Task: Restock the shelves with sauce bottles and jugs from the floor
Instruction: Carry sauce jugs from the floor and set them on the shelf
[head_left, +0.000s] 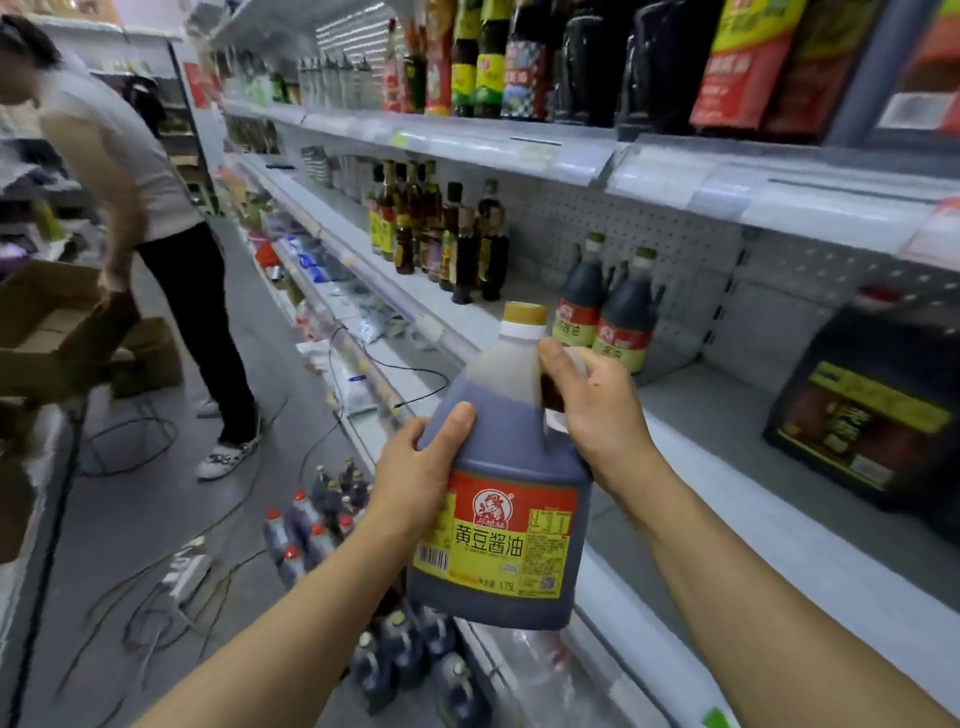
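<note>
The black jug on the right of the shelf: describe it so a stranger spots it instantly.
Start at the white middle shelf facing the person. Follow it right, past the two yellow-capped jugs by the pegboard. The black jug stands alone there, squarer and opaque.

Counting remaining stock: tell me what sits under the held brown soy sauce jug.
Under the gold-capped soy sauce jug, dark bottles stand on the grey floor; the jug covers some.
</note>
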